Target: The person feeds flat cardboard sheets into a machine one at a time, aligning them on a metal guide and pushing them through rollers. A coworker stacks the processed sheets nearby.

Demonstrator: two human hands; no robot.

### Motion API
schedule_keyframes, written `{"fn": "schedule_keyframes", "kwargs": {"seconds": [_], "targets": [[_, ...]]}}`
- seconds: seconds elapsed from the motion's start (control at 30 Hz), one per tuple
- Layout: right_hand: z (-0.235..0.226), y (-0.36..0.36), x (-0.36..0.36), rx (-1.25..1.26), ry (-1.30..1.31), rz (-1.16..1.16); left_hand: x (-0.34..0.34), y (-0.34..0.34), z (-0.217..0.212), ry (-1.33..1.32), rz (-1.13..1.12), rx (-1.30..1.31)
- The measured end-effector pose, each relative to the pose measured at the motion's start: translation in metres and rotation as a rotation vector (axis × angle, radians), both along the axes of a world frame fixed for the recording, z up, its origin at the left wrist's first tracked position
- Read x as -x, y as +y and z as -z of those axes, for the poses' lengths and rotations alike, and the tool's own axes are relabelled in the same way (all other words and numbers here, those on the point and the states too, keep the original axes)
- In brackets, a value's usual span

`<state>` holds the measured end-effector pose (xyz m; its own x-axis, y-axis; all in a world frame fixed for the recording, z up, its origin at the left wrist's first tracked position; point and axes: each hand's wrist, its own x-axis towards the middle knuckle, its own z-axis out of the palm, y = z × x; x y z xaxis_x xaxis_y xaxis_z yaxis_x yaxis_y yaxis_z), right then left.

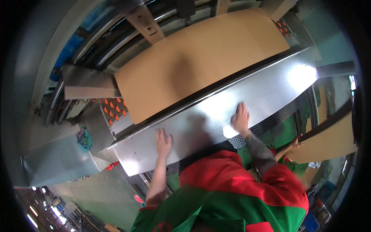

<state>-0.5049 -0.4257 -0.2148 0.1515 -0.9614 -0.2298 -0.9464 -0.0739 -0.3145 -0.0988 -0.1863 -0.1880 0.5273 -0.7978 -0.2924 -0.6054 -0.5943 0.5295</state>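
My left hand [164, 145] rests on the near part of a shiny metal ledge [266, 91], its fingers stretched out and nothing in it. Farther right, my right hand [241, 119] lies on the same ledge, fingers extended and also holding nothing. Beyond the ledge's raised dark edge is a large brown cardboard sheet [232, 42], lying flat in the machine with a shadow on it. Neither hand touches the sheet. A small bright white patch [230, 132] shows beside my right wrist; I cannot tell what it is.
Orange rollers [113, 111] flank the sheet at the left, below a metal side plate [91, 83]. A crumpled green cloth [84, 138] lies on the left housing. At the right, another person's hand [296, 142] is at a second cardboard sheet [328, 141]. Metal bars cross behind.
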Motion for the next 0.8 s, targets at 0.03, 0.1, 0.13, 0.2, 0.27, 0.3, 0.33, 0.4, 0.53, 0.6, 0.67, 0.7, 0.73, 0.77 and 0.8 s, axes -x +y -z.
{"fn": "schedule_keyframes", "kwargs": {"seconds": [0.03,0.1,0.13,0.2,0.27,0.3,0.33,0.4,0.53,0.6,0.67,0.7,0.73,0.77,0.8], "targets": [[-0.004,0.042,-0.001,-0.071,0.046,-0.078,0.018,0.026,0.004,-0.011,0.008,-0.015],[-0.012,0.12,0.006,-0.202,0.026,-0.167,0.048,0.071,0.016,0.052,0.054,-0.166],[-0.009,0.128,0.015,-0.13,-0.108,-0.104,0.064,0.099,0.014,0.066,0.102,-0.113],[-0.003,0.131,0.032,-0.101,-0.202,-0.004,0.085,0.129,0.017,0.178,0.189,-0.215],[-0.003,0.125,0.052,-0.164,-0.127,0.002,0.077,0.137,0.02,0.416,0.077,-0.149],[-0.005,0.119,0.062,-0.259,-0.1,-0.033,0.065,0.128,0.023,0.533,0.021,-0.2],[-0.009,0.117,0.067,-0.336,-0.058,-0.015,0.053,0.119,0.025,0.54,0.017,-0.161],[-0.02,0.123,0.073,-0.427,-0.081,0.007,0.023,0.093,0.025,0.658,-0.083,-0.074],[-0.032,0.178,0.077,-0.389,-0.171,0.119,-0.019,0.032,-0.004,1.069,-0.342,0.246],[-0.02,0.221,0.08,-0.358,-0.203,0.168,-0.025,-0.007,-0.03,1.027,-0.269,0.335],[-0.001,0.267,0.086,-0.507,-0.128,0.249,-0.024,-0.047,-0.06,0.897,-0.132,0.387],[0.008,0.293,0.091,-0.578,-0.191,0.356,-0.023,-0.068,-0.071,0.827,-0.065,0.405],[0.016,0.306,0.098,-0.616,-0.174,0.463,-0.017,-0.088,-0.086,0.76,-0.006,0.415],[0.022,0.325,0.103,-0.575,-0.13,0.381,-0.014,-0.106,-0.094,0.7,0.041,0.42],[0.023,0.342,0.108,-0.514,-0.179,0.316,-0.01,-0.123,-0.102,0.642,0.081,0.419]]}}
